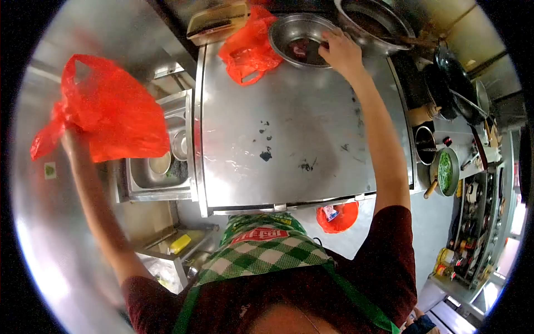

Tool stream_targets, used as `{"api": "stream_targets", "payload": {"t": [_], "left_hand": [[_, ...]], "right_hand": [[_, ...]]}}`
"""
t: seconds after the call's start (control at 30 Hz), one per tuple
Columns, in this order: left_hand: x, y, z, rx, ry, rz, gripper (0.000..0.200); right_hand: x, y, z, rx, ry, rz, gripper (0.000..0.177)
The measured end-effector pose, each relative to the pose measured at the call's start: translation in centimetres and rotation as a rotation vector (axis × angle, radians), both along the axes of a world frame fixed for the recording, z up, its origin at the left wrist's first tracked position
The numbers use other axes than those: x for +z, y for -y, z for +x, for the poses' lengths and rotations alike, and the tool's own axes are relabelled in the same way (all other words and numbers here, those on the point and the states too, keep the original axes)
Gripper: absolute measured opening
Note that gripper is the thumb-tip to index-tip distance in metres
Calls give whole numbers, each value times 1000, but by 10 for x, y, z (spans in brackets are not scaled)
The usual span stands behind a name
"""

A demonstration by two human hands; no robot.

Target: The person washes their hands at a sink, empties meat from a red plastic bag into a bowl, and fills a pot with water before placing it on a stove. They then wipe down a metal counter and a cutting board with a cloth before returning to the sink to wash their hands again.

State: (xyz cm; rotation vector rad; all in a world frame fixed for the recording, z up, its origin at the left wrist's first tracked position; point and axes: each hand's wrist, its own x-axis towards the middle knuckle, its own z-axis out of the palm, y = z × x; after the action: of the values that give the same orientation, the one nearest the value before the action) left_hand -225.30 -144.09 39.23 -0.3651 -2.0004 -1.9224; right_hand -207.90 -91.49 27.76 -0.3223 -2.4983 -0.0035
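Note:
My left hand (71, 139) is raised out to the left, gripping a red plastic bag (108, 114) that hangs open above the sink area. My right hand (339, 51) reaches far forward to a steel bowl (289, 25) at the back of the steel counter (283, 139); its fingers rest on the bowl's right rim, over some dark reddish pieces (300, 50) inside. Whether the fingers hold anything is hidden. A second red plastic bag (250, 50) lies crumpled on the counter just left of the bowl.
A sink (161, 167) with small bowls sits left of the counter. A large wok (372, 19) stands behind the bowl. To the right are a black pan (456, 83), a pot, and a pan of greens (446, 172). A red bin (338, 217) sits below the counter's front edge.

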Motion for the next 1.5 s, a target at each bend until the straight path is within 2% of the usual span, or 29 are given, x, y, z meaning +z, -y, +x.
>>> {"api": "stream_targets", "payload": {"t": [0.03,0.13,0.2,0.27,0.3,0.33,0.4,0.43,0.47,0.5,0.53,0.6,0.67,0.7,0.73,0.8,0.87,0.97,1.07,1.13,1.17,1.2,1.23,1.27,1.3,1.33,1.37,1.43,1.5], "left_hand": [[3,11,1,13,-8,4,55],[5,42,4,52,-8,14,55],[4,57,2,54,0,23,55],[2,70,2,46,19,45,56],[1,72,3,30,30,63,56],[1,70,5,9,54,83,56],[2,64,10,-57,116,127,55],[4,59,11,-91,152,152,54],[8,54,9,-122,183,175,54],[9,56,-2,-144,178,171,52],[9,58,-22,-167,171,167,51],[17,33,-29,-219,152,199,47],[37,-30,-14,-247,103,237,42],[44,-59,-14,-242,61,240,41],[46,-83,-14,-212,44,248,38],[49,-107,-17,-186,-5,257,32],[45,-135,-23,-224,-57,280,25],[14,-187,-16,-322,-64,313,23],[-31,-216,-5,-378,56,324,28],[-71,-224,-11,-299,192,292,31],[-87,-229,-11,-219,238,249,32],[-100,-216,-12,-335,295,148,35],[-130,-204,-68,-378,375,-37,39],[-136,-205,-71,-480,434,21,42],[-145,-199,-97,-645,498,29,46],[-131,-199,-68,-681,410,-69,49],[-129,-202,-79,-735,299,-158,51],[-109,-210,-70,-612,191,-194,52],[-95,-209,-57,-510,78,-250,52]], "right_hand": [[5,2,-11,-51,20,113,41],[25,46,-60,330,37,-52,51],[3,73,-115,289,232,76,47],[-53,91,-158,105,276,172,31],[-65,94,-163,242,370,190,20],[-67,98,-161,379,470,206,14],[-74,121,-143,431,330,398,15],[-78,134,-140,500,277,340,10],[-85,148,-137,620,75,218,8],[-70,164,-116,734,-43,109,6],[-45,177,-90,782,98,80,4],[1,176,-21,905,-47,52,5],[33,152,51,828,-157,-14,9],[53,130,91,783,53,-134,15],[66,106,136,680,49,-148,34],[91,86,231,324,103,-552,42],[69,51,342,-373,-39,-952,40],[65,102,438,-182,-402,-886,47],[-46,137,560,-552,-623,-1123,53],[-134,178,593,-633,-884,-1304,30],[-153,193,587,-766,-859,-1396,20],[-171,209,578,-897,-832,-1493,11],[-189,223,569,-1021,-807,-1591,2],[-197,235,557,-1081,-884,-1627,16],[-235,234,574,-1019,-818,-1721,29],[-253,230,576,-1129,-764,-1761,33],[-256,226,570,-1136,-866,-1789,28],[-316,203,588,-1062,-781,-1818,23],[-374,180,589,-1160,-842,-1744,19]]}}
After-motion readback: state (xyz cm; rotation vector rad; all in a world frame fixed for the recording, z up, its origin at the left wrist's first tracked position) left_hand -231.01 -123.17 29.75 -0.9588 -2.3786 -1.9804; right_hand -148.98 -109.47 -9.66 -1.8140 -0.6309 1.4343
